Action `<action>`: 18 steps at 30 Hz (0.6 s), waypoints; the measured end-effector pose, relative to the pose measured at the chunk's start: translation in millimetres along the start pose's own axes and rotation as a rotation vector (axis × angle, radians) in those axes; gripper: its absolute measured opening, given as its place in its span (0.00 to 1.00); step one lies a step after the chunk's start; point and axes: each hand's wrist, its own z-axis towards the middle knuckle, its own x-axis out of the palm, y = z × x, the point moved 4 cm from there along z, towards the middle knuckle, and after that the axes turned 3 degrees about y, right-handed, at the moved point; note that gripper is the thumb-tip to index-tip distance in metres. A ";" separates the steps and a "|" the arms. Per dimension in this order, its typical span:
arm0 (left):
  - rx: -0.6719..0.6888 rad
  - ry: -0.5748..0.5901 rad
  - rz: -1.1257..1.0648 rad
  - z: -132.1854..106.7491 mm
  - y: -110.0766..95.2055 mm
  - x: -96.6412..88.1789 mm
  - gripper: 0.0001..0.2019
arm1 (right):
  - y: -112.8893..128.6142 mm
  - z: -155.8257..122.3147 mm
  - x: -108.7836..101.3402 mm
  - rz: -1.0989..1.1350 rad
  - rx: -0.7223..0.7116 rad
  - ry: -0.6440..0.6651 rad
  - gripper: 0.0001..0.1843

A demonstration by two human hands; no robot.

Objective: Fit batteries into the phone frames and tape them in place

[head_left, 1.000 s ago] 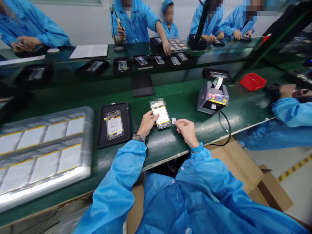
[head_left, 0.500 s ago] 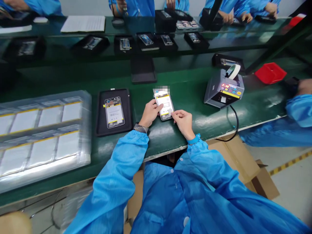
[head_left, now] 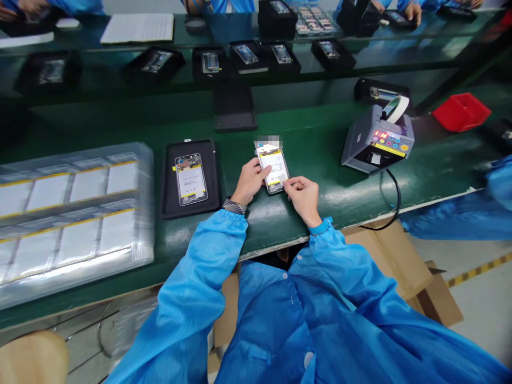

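Note:
My left hand point(head_left: 251, 181) is closed round the left side of an opened phone point(head_left: 269, 189), its thumb lying over the white battery point(head_left: 270, 160). The phone is tilted, and a blurred patch covers its top end. At the phone's lower right corner my right hand point(head_left: 303, 196) pinches what looks like a small pale piece of tape point(head_left: 284, 177) against the battery. Left of my hands, a second opened phone point(head_left: 191, 180) with a white battery lies in a black tray point(head_left: 168, 205).
Clear plastic trays point(head_left: 149, 234) of white batteries are stacked at the left. A grey tape dispenser point(head_left: 362, 140) stands right, with a red bin point(head_left: 460, 113) beyond. An empty black tray point(head_left: 234, 109) lies ahead, below a shelf of trayed phones. Co-workers' hands point(head_left: 413, 13) show behind.
The view has shifted slightly. My right fingertips sit a little higher along the phone's right edge, and a pale patch shows beside them. My left hand keeps its hold.

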 end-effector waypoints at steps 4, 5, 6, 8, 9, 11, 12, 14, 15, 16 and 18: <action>0.006 -0.006 0.009 0.9 1.0 -0.8 0.20 | -0.4 -0.6 0.0 -0.065 -0.012 -0.011 0.14; 0.009 -0.006 0.010 1.1 1.1 -0.9 0.21 | -0.6 -0.7 -0.2 -0.078 -0.012 -0.011 0.14; 0.011 -0.006 0.012 1.2 1.2 -1.0 0.21 | -0.8 -0.7 -0.3 -0.089 -0.011 -0.010 0.14; 0.013 -0.006 0.016 1.2 1.4 -1.1 0.20 | -1.4 -0.3 -0.3 -0.095 -0.010 -0.004 0.15; 0.014 -0.007 0.019 1.1 1.4 -1.2 0.20 | -1.7 0.0 -0.3 -0.095 -0.010 -0.001 0.16; 0.017 -0.007 0.024 0.9 1.6 -1.5 0.19 | -2.4 1.2 -0.5 -0.103 -0.010 0.003 0.16; 0.019 -0.006 0.028 0.8 1.8 -1.8 0.18 | -2.9 2.0 -0.8 -0.116 -0.009 0.006 0.16; 0.021 -0.002 0.038 0.7 2.4 -2.5 0.18 | -3.6 4.4 -2.0 -0.153 -0.007 0.016 0.16; 0.020 0.001 0.044 0.7 2.7 -2.8 0.18 | -3.6 5.9 -3.4 -0.171 -0.008 0.014 0.16; 0.018 0.007 0.048 0.7 2.9 -3.0 0.18 | -3.2 7.7 -5.2 -0.185 -0.013 0.009 0.16; 0.016 0.023 0.048 0.4 2.6 -2.8 0.20 | -0.9 12.0 -9.7 -0.181 -0.026 -0.002 0.19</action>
